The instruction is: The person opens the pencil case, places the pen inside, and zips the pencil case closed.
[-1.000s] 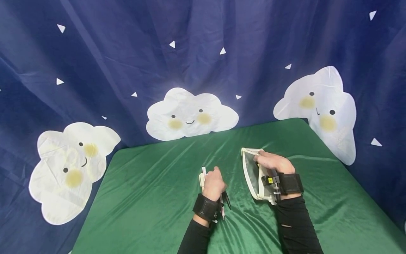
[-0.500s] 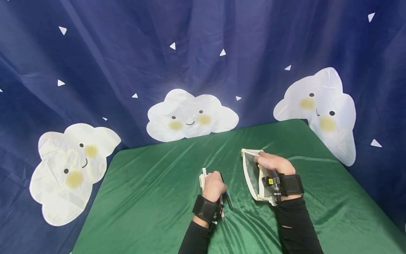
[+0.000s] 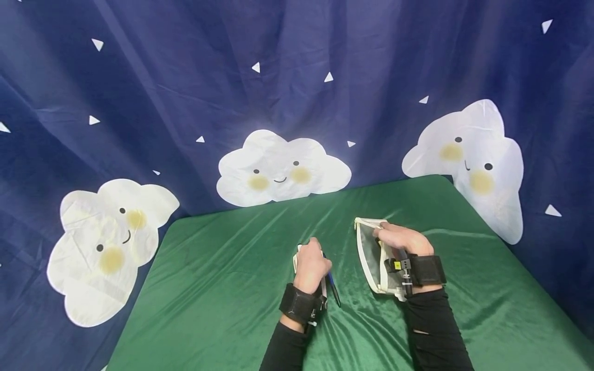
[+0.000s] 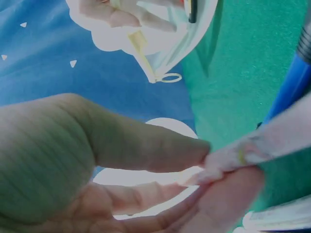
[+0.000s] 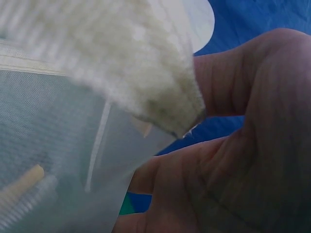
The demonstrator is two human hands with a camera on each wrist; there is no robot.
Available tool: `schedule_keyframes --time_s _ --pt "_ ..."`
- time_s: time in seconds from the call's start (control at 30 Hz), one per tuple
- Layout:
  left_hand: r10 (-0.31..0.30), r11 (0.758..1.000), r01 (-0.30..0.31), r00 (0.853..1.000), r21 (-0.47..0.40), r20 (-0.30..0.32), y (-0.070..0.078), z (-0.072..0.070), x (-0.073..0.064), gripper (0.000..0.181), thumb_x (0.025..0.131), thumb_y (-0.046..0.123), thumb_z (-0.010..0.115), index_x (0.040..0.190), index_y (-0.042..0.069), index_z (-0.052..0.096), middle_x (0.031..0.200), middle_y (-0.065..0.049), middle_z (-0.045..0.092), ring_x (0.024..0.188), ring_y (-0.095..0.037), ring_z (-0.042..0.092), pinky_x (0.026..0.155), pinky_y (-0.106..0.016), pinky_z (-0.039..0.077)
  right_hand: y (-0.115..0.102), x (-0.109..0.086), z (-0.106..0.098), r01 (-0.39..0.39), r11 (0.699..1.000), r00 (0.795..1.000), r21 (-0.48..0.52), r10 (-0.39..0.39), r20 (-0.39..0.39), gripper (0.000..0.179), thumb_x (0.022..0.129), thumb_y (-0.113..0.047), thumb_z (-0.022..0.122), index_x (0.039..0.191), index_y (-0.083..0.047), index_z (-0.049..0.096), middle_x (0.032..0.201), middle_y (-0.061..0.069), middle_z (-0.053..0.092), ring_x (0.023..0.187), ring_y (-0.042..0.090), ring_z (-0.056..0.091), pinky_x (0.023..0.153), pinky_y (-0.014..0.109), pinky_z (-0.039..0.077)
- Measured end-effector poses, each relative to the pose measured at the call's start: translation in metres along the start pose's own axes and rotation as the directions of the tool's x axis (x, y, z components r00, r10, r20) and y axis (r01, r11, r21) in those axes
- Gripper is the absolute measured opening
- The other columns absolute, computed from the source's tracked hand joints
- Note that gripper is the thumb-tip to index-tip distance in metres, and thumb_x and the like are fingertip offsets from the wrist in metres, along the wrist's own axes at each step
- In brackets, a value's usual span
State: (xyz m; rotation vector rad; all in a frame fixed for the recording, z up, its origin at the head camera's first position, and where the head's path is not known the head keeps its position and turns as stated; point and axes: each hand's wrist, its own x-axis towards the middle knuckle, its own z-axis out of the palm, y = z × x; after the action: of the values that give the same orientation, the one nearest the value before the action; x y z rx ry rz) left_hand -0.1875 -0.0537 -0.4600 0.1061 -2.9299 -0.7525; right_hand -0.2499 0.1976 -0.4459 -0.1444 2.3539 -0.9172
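We see that the L hand [image 3: 312,267] pinches a pale pinkish pen [image 4: 265,136] btw. thumb and fingers. A blue pen [image 3: 332,284] w/ black parts lies just beside it, on the green cloth [image 3: 218,293]; a white pen [image 4: 281,214] is on the other side, partly out of view. The R hand [image 3: 405,239] grips the edge of a mesh pouch [image 3: 366,257] w/ cream trim, whose mouth is open. Through the mesh we notice a tan item [image 5: 22,184], approx. stick-shaped; we can't tell what it is.
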Motion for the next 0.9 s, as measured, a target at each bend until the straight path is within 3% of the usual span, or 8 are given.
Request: schedule_keyframes --time_s 0.1,0.23,0.37,0.57,0.7,0.9 --pt "0.028 0.997 -0.032 0.998 -0.065 -0.059 0.001 0.001 0.002 0.019 0.073 -0.001 0.065 0.089 0.006 0.058 0.072 -0.009 0.062 0.063 -0.025 0.059 0.053 -0.031 0.041 -0.001 0.000 0.000 -0.011 1.000 1.000 0.001 0.011 0.002 0.086 0.099 -0.057 0.038 0.164 -0.010 0.006 0.168 0.027 0.010 0.144 0.048 0.039 0.115 0.063 0.034" --pt "0.037 0.989 -0.054 0.992 -0.140 -0.121 0.005 -0.001 0.003 0.021 0.078 -0.001 0.066 0.098 0.004 0.060 0.080 -0.011 0.067 0.070 -0.027 0.063 0.059 -0.033 0.047 -0.002 0.000 0.000 -0.022 1.000 1.000 0.005 0.022 -0.001 0.086 0.099 -0.059 0.038 0.164 -0.012 0.006 0.169 0.025 0.008 0.150 0.049 0.029 0.116 0.063 0.033" --pt "0.032 0.974 -0.069 0.985 -0.218 -0.169 0.008 -0.004 0.006 0.021 0.084 0.001 0.067 0.105 0.004 0.061 0.080 -0.009 0.067 0.073 -0.025 0.063 0.067 -0.037 0.049 -0.001 0.000 0.000 -0.011 1.000 1.000 -0.007 0.011 -0.003 0.085 0.099 -0.057 0.038 0.164 -0.010 0.007 0.169 0.026 0.010 0.148 0.048 0.033 0.116 0.062 0.033" --pt "-0.035 0.946 -0.036 0.977 -0.322 -0.212 0.012 -0.001 0.013 0.024 0.088 0.006 0.069 0.111 0.009 0.062 0.076 0.000 0.069 0.071 -0.018 0.064 0.075 -0.039 0.049 0.000 0.002 0.001 0.014 1.000 1.000 -0.022 -0.014 0.001 0.084 0.101 -0.053 0.036 0.163 -0.005 0.006 0.168 0.027 0.007 0.153 0.051 0.015 0.121 0.064 0.024" --pt "-0.080 0.919 -0.016 0.971 -0.395 -0.224 0.014 0.002 0.017 0.024 0.089 0.009 0.070 0.112 0.011 0.062 0.081 -0.001 0.070 0.073 -0.017 0.068 0.077 -0.038 0.049 0.002 0.003 0.001 0.014 1.000 1.000 0.002 -0.014 -0.011 0.084 0.100 -0.055 0.036 0.163 -0.008 0.008 0.169 0.024 0.006 0.155 0.050 0.008 0.123 0.065 0.019" --pt "-0.102 0.870 -0.013 0.974 -0.494 -0.204 0.017 0.006 0.020 0.024 0.092 0.011 0.070 0.114 0.010 0.061 0.087 -0.005 0.072 0.074 -0.016 0.074 0.065 -0.030 0.052 0.002 0.002 0.000 0.019 0.999 1.000 0.025 -0.019 -0.023 0.084 0.100 -0.057 0.038 0.163 -0.009 0.010 0.170 0.023 0.007 0.156 0.048 0.008 0.124 0.064 0.017"
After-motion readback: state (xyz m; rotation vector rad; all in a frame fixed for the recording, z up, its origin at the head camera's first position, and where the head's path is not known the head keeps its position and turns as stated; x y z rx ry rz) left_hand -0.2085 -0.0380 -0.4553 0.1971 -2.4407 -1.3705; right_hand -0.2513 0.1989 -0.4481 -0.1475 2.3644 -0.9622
